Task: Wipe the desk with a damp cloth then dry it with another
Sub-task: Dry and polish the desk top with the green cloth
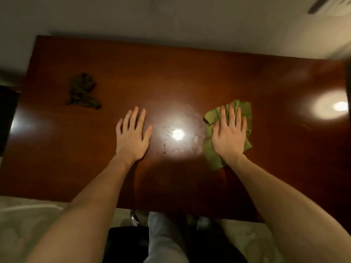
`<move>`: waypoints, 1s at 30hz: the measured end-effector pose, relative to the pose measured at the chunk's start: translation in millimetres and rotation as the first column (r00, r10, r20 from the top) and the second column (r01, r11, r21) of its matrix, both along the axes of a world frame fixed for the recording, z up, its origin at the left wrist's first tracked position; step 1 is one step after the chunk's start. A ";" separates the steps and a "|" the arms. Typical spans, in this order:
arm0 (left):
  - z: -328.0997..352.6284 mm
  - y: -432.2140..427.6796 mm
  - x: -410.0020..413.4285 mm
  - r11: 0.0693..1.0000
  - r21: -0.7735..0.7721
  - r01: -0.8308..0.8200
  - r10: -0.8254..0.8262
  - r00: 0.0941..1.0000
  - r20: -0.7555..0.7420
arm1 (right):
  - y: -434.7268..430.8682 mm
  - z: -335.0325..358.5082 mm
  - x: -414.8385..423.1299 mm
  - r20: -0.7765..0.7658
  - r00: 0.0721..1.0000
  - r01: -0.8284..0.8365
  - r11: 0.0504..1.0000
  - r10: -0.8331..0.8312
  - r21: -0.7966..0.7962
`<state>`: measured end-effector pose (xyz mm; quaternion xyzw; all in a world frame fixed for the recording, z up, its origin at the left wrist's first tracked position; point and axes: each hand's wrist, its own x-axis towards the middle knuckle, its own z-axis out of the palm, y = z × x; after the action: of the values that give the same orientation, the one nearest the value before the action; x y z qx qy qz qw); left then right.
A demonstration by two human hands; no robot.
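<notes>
A glossy dark-brown wooden desk (pixel 190 76) fills the view. My right hand (pixel 228 137) lies flat, fingers spread, pressing a light green cloth (pixel 213 154) against the desk right of centre. My left hand (pixel 132 135) rests flat on the bare wood left of centre, fingers apart, holding nothing. Between the hands, wet smears (pixel 182 147) show around a bright lamp reflection. A second, darker cloth (pixel 82 91) lies crumpled at the far left of the desk, apart from both hands.
A grey wall (pixel 171 19) runs behind the desk's far edge. Another lamp reflection (pixel 334 107) glares at the right end. Below the near edge are my legs (pixel 163 240), a dark chair seat (pixel 123 243) and pale floor.
</notes>
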<state>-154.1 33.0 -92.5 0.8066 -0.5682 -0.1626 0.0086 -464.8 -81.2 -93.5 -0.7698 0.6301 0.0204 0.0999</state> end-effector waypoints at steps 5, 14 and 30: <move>-0.7 -1.8 0.0 1.000 0.017 0.004 -0.004 1.000 -0.009 | 13.3 4.0 27.6 -0.044 0.914 -0.402 0.915 0.404 0.039; 3.2 -5.3 3.4 0.997 0.076 0.009 -0.005 0.998 -0.055 | 131.6 8.5 41.9 0.078 0.823 -0.568 0.811 0.562 0.139; 12.5 -15.9 4.8 0.964 0.266 0.034 -0.016 0.998 -0.068 | 98.1 6.8 63.8 0.058 0.741 -0.672 0.736 0.670 0.080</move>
<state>-149.3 17.1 -80.0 0.7875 -0.5507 -0.2638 -0.0835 -401.0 16.9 -86.6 -0.9394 0.3077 0.0756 0.1305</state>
